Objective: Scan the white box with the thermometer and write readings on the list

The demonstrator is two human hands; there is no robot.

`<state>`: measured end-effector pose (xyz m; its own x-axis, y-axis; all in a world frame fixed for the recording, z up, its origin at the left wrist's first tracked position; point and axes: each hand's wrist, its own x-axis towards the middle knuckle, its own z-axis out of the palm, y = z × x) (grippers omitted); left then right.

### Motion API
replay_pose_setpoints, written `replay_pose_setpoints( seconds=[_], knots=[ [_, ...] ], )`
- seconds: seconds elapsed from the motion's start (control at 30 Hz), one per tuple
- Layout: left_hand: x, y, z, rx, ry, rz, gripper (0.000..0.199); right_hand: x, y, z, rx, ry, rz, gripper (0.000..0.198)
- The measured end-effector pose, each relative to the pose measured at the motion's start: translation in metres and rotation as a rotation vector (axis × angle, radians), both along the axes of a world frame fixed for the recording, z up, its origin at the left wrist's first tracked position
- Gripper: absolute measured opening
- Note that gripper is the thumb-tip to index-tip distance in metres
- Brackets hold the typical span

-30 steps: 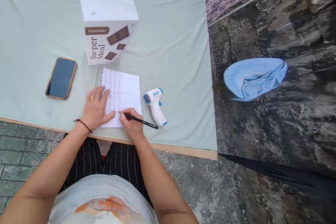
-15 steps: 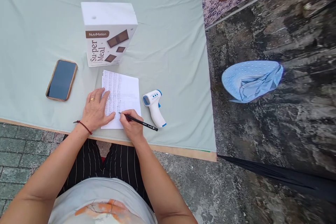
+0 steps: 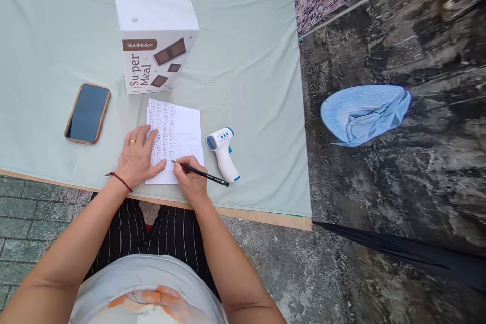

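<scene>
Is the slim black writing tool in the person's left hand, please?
No, the right hand grips the slim black writing tool, while the left hand lies partly on the white paper.

Right hand [image 3: 193, 182] gripping black pen [image 3: 211, 177], tip at paper [image 3: 188, 129]; left hand [image 3: 135, 159] across paper's left edge.

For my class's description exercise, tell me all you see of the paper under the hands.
The paper is white and roughly rectangular. Columns of characters, too small to read, fill its left part; faint print shows on the mostly plain right. It lies flat on the pale green cloth, the left hand on its left edge and the right hand at its lower right, holding a black pen to it.
</scene>
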<state>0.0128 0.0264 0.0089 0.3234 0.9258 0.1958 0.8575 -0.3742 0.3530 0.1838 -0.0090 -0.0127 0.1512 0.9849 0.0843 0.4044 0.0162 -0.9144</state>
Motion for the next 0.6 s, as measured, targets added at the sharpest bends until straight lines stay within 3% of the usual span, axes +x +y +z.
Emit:
replay_pose_setpoints(
  seconds=[0.6],
  knots=[
    [0.0, 0.0001, 0.0014, -0.025, -0.012, -0.003, 0.069, -0.0013, 0.0004, -0.002, 0.044, 0.006, -0.03, 0.011]
  ],
)
